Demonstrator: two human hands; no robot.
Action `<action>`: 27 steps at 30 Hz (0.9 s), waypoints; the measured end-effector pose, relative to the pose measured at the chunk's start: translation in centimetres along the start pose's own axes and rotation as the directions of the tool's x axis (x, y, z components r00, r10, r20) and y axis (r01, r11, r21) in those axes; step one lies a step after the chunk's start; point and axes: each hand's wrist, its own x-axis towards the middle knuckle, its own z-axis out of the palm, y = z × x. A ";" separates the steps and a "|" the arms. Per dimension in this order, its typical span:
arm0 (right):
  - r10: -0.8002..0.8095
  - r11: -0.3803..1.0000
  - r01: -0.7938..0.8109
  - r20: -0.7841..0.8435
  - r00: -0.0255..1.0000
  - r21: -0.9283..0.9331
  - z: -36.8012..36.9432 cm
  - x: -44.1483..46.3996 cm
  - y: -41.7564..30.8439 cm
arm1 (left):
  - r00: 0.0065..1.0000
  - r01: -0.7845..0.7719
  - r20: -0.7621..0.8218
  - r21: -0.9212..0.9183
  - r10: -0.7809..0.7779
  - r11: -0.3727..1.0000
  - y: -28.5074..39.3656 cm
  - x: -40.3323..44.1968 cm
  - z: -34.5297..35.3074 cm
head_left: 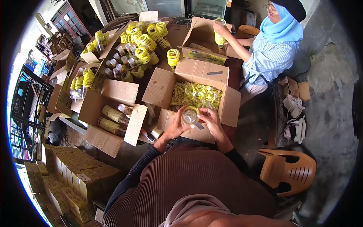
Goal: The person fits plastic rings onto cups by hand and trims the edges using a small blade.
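Note:
Between my two hands is a clear plastic cup [190,116] with a yellowish rim, its round opening facing up toward me. My left hand [175,125] curls around its left side. On the right side, the fingers of my right hand [210,120] close on the rim. Just beyond the cup stands an open cardboard box [163,89] full of small yellow packets or strips [197,94]; their exact kind is too small to tell. The cup is held over the box's near flap.
Across the table a person [270,56] holds a yellow-banded stack of cups [220,36] by another carton [204,55]. Yellow-ringed cup stacks [141,43] crowd the back left. A box of stacked cups [113,113] is at left; a brown plastic chair [287,170] stands right.

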 end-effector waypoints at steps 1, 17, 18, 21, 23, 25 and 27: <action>-0.006 1.000 0.006 0.011 1.000 0.004 0.1 -0.2 -0.2 | 1.000 0.002 0.000 0.000 -0.002 1.000 0.0 0.1 0.2; -0.398 0.277 0.310 0.185 0.899 -0.909 -1.3 -0.9 4.1 | 0.972 0.064 -0.218 -0.112 -0.088 0.992 -1.9 -1.8 -1.0; -0.350 0.286 0.254 0.146 0.925 -0.924 -1.6 -0.8 4.2 | 0.973 0.076 -0.216 -0.038 -0.082 0.996 -1.6 -2.0 -0.9; -0.297 0.365 0.228 0.120 0.947 -0.903 -2.6 0.2 5.3 | 0.962 0.066 -0.268 0.062 -0.047 0.996 -2.1 -2.8 -0.8; -0.290 0.383 0.232 0.122 0.949 -0.894 -3.1 0.5 5.5 | 0.966 0.029 -0.256 0.255 0.039 0.967 -1.9 -3.0 -0.8; -0.287 0.403 0.230 0.117 0.951 -0.886 -3.1 0.7 5.0 | 0.960 0.056 -0.281 0.215 0.006 0.975 -1.4 -3.1 -0.9; -0.273 0.377 0.194 0.092 0.958 -0.906 -3.3 0.7 4.5 | 0.969 0.061 -0.246 0.259 0.005 0.964 -1.6 -3.3 -1.2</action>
